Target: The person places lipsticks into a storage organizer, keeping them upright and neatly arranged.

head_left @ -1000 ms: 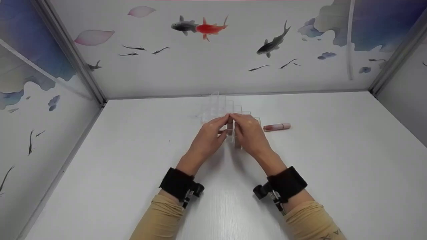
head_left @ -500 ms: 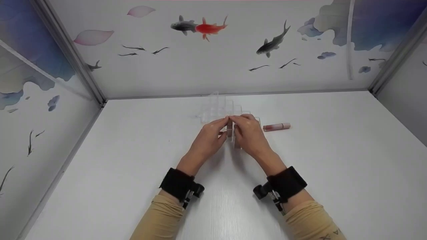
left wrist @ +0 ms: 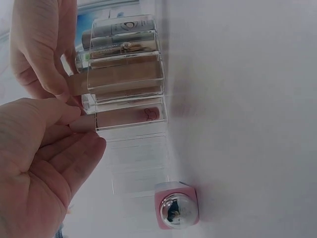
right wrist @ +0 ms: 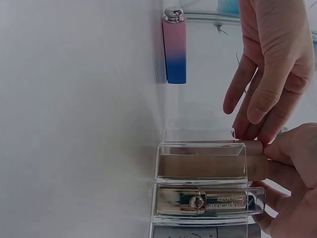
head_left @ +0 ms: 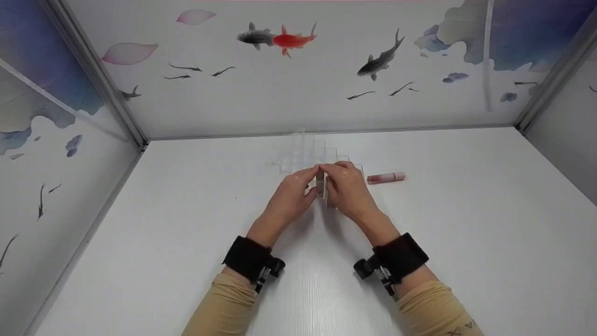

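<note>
A clear stepped acrylic lipstick organizer (right wrist: 198, 182) stands upright on the table. My left hand (left wrist: 37, 158) pinches the pale upper end of a pinkish lip gloss tube (left wrist: 126, 117), whose lower part sits inside one compartment. My right hand (right wrist: 297, 171) is at the same top edge, its fingertips right by the ends of that tube and a brown tube (right wrist: 203, 167) in the neighbouring slot. From the head view both index fingertips meet above the tube. How the right fingers grip is partly hidden behind the tube ends; I cannot tell what they hold.
A gold-and-clear lipstick (right wrist: 203, 200) and a grey tube (left wrist: 133, 26) fill other slots. Beyond the left hand stands a pink-and-blue lipstick (right wrist: 174, 49) with a silver ball top. Another lip gloss tube (head_left: 386, 178) lies right of the organizer. Printed panels (head_left: 298, 102) enclose the table.
Both hands' fingertips have come down slightly at the top of the lip gloss tube, and the tube sits lower in its compartment. The lip gloss tube on the table has stayed put.
</note>
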### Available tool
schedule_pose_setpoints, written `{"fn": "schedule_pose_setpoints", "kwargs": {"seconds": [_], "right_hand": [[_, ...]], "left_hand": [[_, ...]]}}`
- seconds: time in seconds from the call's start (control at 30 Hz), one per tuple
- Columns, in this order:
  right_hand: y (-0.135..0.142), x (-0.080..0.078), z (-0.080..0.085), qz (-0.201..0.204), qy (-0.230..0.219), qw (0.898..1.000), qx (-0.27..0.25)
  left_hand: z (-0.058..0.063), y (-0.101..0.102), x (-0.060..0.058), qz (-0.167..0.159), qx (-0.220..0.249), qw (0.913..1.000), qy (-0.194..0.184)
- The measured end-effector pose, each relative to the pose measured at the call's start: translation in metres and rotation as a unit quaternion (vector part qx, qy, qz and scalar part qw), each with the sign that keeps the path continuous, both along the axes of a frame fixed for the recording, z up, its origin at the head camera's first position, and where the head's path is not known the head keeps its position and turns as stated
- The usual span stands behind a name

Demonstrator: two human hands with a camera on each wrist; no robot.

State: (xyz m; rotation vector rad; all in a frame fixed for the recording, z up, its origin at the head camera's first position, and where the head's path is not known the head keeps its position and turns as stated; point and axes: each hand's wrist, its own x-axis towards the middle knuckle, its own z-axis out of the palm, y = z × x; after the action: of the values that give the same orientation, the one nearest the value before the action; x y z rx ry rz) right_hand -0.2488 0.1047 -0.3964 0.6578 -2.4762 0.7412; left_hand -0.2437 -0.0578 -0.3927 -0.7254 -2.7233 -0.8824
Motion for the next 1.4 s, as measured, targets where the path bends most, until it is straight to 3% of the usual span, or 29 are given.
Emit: {"fn": "schedule_pose_setpoints", "kwargs": {"seconds": [0.43, 0.83, 1.2, 1.3, 1.4], "right_hand": [[0.001, 0.002, 0.004, -0.023, -0.060, 0.998, 0.003], [0.004, 0.002, 0.002, -0.003, -0.025, 1.000, 0.000], [-0.008, 0.009, 0.010, 0.019, 0.014, 0.998, -0.052], [-0.014, 0.013, 0.012, 0.029, 0.010, 0.998, -0.058], [-0.019, 0.016, 0.011, 0.036, -0.004, 0.998, -0.052]], "left_hand": [[0.001, -0.002, 0.001, 0.004, 0.005, 0.9998, -0.017], [0.004, -0.010, 0.000, 0.015, 0.024, 0.9996, -0.004], [0.023, -0.026, 0.002, 0.116, 0.040, 0.9922, 0.023], [0.032, -0.033, 0.005, 0.148, 0.016, 0.9888, 0.012], [0.040, -0.040, 0.010, 0.171, -0.029, 0.9846, -0.026]]}}
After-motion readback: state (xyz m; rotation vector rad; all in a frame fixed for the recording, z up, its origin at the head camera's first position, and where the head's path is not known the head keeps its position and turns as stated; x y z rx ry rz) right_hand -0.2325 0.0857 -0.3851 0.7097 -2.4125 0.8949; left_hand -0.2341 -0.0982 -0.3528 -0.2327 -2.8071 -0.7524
